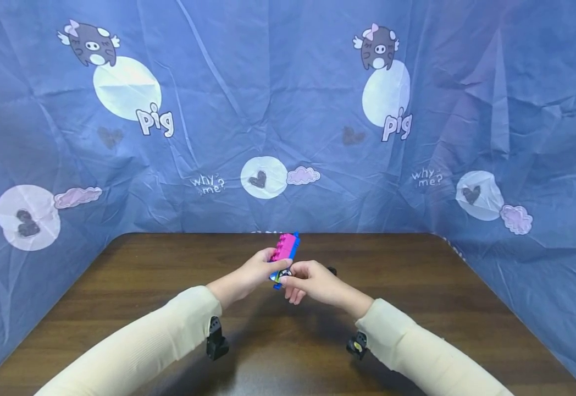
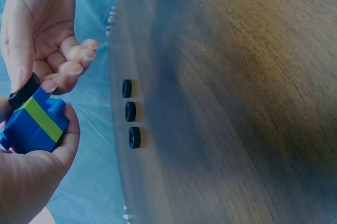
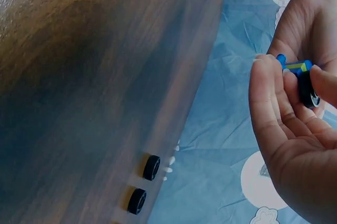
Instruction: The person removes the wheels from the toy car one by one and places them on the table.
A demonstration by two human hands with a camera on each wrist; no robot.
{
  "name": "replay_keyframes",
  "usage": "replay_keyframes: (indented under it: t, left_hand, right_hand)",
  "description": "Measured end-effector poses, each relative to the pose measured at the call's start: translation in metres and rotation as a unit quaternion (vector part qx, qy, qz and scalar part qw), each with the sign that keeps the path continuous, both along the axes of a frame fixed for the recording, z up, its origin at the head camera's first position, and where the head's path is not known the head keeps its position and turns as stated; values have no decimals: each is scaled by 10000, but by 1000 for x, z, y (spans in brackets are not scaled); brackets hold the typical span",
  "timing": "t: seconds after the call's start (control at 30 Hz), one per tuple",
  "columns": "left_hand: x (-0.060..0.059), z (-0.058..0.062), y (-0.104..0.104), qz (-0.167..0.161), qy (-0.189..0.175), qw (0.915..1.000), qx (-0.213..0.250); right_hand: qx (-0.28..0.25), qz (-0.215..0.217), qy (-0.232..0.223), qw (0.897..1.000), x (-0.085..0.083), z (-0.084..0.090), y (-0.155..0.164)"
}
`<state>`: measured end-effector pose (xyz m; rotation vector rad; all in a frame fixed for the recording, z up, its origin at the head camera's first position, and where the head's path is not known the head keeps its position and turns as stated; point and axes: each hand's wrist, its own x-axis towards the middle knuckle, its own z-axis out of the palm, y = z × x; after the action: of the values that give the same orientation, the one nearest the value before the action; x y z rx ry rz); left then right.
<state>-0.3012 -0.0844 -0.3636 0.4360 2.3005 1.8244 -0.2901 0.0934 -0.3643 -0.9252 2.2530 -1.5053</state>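
My left hand grips a toy block vehicle above the table, its thumb across the near end. Pink studded bricks sit on the vehicle's blue base, and a lime-green stripe shows in the left wrist view. Thumb and fingers of my right hand pinch a black toy wheel right at the vehicle's side. The right wrist view shows this wheel against the blue and green part, with the other right fingers loosely curved beneath. Part of the vehicle is hidden by both hands.
Three more black wheels stand in a row near the far edge of the brown wooden table. In the head view my right hand mostly covers them. A blue printed cloth hangs behind the table and along its sides.
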Motion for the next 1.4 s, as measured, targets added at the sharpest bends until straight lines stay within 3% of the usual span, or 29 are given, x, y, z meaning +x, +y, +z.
replay_keyframes:
  t: [0.33,0.53,0.63,0.8,1.07,1.4]
  left_hand:
    - [4,7,1,44,183,9997,-145]
    - [3,4,-3,41,-116,9999,-45]
    - [3,4,-5,85,-247,9996,105]
    - [4,7,-5,-26,-49,10000,-13]
    - [4,9,-5,-1,26,10000,-63]
    - [4,9,-5,119,50,9999,-2]
  right_hand:
    - [-164,-370,525,9978,2,-2,-3]
    - [-36,-567,968,9937,4,0,-6]
    - [14,-535,738,9958,5,3,-7]
    - [-200,-644,109,9977,7,4,-6]
    - [-1280,-1240,-601,9822,8,3,-7]
    - [-1528,-1281,-925,9755,13,9,-3]
